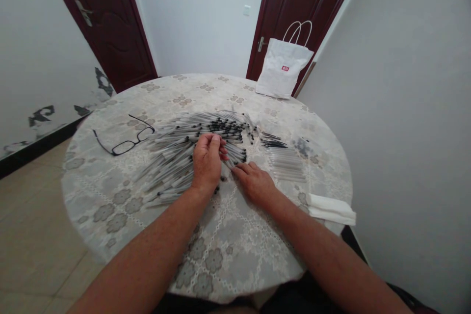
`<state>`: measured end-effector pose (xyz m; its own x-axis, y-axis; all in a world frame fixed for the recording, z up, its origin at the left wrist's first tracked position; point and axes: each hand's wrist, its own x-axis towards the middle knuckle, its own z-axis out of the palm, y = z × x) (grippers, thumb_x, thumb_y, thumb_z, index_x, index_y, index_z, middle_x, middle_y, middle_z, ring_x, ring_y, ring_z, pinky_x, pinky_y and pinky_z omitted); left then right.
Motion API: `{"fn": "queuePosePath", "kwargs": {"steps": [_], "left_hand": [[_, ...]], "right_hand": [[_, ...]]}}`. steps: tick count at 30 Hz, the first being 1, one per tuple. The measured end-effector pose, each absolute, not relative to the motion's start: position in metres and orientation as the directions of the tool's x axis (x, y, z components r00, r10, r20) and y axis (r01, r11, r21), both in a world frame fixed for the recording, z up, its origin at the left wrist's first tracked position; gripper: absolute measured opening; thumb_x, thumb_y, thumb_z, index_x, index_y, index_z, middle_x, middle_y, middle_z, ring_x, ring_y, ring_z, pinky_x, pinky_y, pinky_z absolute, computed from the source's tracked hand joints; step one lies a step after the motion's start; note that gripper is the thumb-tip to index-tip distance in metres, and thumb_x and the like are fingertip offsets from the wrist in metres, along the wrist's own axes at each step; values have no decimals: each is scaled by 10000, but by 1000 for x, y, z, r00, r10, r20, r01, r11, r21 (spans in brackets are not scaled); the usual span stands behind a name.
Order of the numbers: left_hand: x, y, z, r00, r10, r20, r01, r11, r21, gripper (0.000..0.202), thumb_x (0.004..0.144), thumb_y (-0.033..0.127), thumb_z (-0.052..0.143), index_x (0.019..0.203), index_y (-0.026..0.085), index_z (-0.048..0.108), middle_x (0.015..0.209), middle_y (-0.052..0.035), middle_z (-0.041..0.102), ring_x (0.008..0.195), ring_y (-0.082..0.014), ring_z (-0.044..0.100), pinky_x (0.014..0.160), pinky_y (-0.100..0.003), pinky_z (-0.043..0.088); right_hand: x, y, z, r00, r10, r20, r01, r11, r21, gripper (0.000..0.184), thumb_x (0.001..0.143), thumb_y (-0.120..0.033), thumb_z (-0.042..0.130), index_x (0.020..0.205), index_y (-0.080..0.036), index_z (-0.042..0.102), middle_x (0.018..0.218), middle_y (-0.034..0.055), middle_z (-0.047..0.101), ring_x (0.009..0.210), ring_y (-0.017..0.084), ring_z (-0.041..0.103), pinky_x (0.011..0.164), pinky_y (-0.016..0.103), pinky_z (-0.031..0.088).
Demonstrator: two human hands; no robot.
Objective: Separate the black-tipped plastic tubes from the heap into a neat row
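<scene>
A big heap of thin pens (pixel 172 147) with whitish see-through barrels and black ends fans out over the table. In front of the heap, my left hand (pixel 209 159) is closed, thumb on top, around one end of a pen (pixel 227 161). The other end of this pen meets the fingertips of my right hand (pixel 255 184), which are pinched together low over the cloth. Beyond my right hand lie thin black pen refills (pixel 273 140), and below them a neat row of clear empty pen barrels (pixel 287 164). A scatter of small dark pieces (pixel 303 147) sits beside the barrels.
Eyeglasses (pixel 125 144) lie unfolded at the left of the round table, which has a flowered tablecloth (pixel 217 270). A white paper bag (pixel 282 66) stands at the far right edge. A folded white strip (pixel 331 209) rests near the right edge.
</scene>
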<state>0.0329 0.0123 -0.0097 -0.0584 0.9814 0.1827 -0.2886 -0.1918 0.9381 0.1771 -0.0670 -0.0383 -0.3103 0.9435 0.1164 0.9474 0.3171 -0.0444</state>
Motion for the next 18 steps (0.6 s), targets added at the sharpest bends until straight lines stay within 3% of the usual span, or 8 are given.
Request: {"fn": "queuePosePath", "kwargs": {"steps": [4,9,14,18], "left_hand": [[33,13,-8,-70,982,173,-276,-186,943,217,873,413,602,895,199,575,829,-10,633,618,-113,576,505,-201,504],[33,12,-8,-63,979,193,-253,-203,946,227,864,419,616,900,197,587,822,-7,634,609,-108,578,515,-200,513],[34,11,-10,-50,977,209,-232,-215,949,219,874,416,615,900,200,589,823,-8,637,618,-113,583,515,-203,514],[35,10,-11,-38,976,213,-226,-216,950,223,881,423,608,896,202,584,823,-4,629,622,-120,578,510,-215,514]], "right_hand": [[180,-64,-42,-272,956,112,956,282,-84,358,1022,-248,453,1357,-267,577,1337,90,612,1142,242,517,860,324,503],[183,-61,-47,-229,966,118,960,244,-136,256,1032,-294,454,1190,-249,651,1219,84,639,1126,225,537,895,320,487],[179,-55,-49,-163,979,122,975,178,-129,216,1029,-305,446,1099,-243,640,1114,83,643,1054,230,554,835,309,484],[180,-55,-49,-115,976,185,969,151,-194,189,1002,-253,459,1098,-214,617,1073,90,636,1004,219,570,854,296,474]]}}
